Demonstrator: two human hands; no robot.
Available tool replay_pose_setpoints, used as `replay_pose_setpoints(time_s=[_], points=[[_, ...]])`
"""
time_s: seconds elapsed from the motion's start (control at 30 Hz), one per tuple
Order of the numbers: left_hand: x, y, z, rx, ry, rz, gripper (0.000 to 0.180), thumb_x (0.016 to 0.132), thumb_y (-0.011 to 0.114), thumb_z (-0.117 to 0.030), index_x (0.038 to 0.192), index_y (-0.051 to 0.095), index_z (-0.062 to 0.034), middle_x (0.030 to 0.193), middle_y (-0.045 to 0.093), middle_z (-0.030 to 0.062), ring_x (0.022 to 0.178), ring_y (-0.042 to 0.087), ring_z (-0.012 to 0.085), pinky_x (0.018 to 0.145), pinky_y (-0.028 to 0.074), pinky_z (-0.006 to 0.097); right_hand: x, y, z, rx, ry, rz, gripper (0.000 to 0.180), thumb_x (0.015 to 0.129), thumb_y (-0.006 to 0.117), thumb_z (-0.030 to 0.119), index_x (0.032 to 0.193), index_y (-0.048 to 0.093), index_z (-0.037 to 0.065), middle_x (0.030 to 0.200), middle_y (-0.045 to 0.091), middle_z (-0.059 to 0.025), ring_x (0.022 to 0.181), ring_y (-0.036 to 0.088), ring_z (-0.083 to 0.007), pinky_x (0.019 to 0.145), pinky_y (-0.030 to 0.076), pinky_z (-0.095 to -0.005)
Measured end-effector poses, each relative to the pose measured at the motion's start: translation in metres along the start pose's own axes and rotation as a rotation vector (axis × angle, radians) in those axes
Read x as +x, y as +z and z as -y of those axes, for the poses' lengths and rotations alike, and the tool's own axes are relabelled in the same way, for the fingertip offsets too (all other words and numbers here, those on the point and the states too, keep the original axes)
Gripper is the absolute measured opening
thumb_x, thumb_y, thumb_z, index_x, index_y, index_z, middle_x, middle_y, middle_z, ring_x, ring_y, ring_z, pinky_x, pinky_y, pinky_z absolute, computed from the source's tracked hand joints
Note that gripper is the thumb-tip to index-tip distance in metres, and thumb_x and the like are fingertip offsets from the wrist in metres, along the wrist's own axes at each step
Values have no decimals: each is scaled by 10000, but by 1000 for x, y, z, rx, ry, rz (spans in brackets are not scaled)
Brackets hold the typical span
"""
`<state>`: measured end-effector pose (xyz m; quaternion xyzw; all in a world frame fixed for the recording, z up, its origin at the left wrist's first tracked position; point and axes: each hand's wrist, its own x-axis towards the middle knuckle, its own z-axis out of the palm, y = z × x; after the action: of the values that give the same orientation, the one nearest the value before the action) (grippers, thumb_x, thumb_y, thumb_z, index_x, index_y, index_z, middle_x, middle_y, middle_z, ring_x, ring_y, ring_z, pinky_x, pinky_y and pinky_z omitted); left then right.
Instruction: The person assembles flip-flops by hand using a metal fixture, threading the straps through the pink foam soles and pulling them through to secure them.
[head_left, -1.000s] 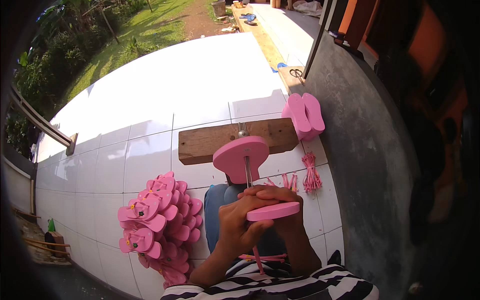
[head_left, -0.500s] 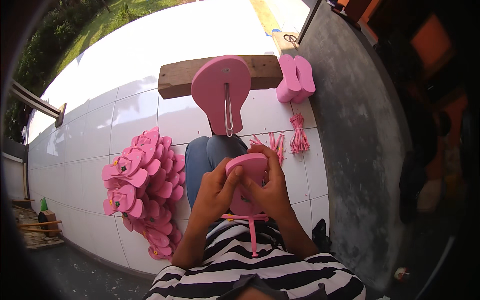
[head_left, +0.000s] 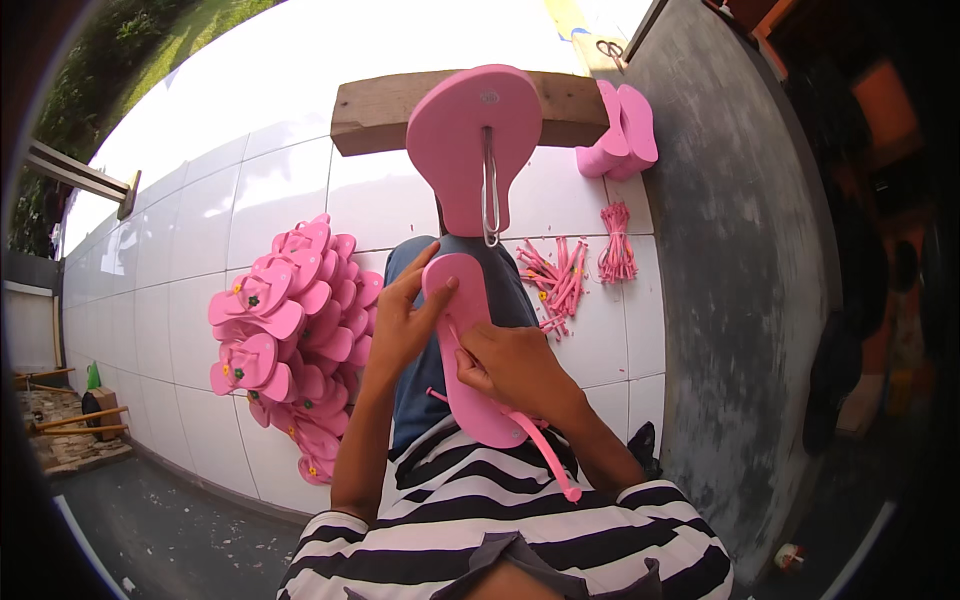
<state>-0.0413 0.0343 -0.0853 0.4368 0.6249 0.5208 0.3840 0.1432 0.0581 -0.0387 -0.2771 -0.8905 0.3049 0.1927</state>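
Observation:
Over my lap lies a pink flip-flop sole (head_left: pixel 455 275), long side toward me. My left hand (head_left: pixel 405 320) grips its far end, with the thumb on top and fingers along the left edge. My right hand (head_left: pixel 522 368) is closed over the middle of the sole, its fingertips pinching a small pink strap tip at the surface. The pink strap (head_left: pixel 545 452) hangs out past the sole's near right side; another end pokes out at the left. Ahead, a second pink sole (head_left: pixel 472 150) leans on a wooden block (head_left: pixel 375 112), with a metal wire loop (head_left: pixel 490 190) on it.
A heap of pink flip-flops (head_left: pixel 310 310) with small flowers lies on the tiles at left. To the right are loose pink straps (head_left: pixel 560 275), a tied strap bundle (head_left: pixel 618 245) and stacked pink soles (head_left: pixel 630 130). Scissors (head_left: pixel 610 50) lie farther back by a low grey wall (head_left: pixel 740 300).
The sole now lies stretched out lengthwise, its flat face up. My right hand has moved from its far end to its middle. The strap has swung to the right; my view has shifted slightly.

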Motion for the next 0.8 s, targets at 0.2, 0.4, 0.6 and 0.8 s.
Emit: replay_pose_setpoints(time_s=[0.2,0.4,0.6,0.8], points=[[19,18,-28,-185,0,-53,314,971,644,-192,1174,640,48,1030,700,76,939,630,93,828,511,262,-5,-31,11,-33,5,-76,135,816,668,149,789,571,59,718,565,-72,599,610,-252,533,501,-369],[24,-6,-84,-173,107,30,262,970,643,-146,1144,612,47,945,704,62,858,629,83,768,507,239,6,-37,12,13,115,-170,204,862,697,220,932,596,57,842,586,-88,711,632,-248,595,521,-343],[-3,-2,-101,-107,350,158,261,968,622,-103,1196,578,16,1041,686,105,928,634,127,829,505,263,23,-49,5,369,153,-435,390,861,740,119,1217,611,25,1020,606,-106,845,650,-218,680,545,-316],[4,25,-92,-106,899,-8,467,710,815,-58,1010,460,-98,1002,614,143,901,597,248,945,460,476,27,-58,-1,128,-197,-673,349,807,758,6,1144,666,23,1069,644,-112,937,678,-226,768,573,-310]])
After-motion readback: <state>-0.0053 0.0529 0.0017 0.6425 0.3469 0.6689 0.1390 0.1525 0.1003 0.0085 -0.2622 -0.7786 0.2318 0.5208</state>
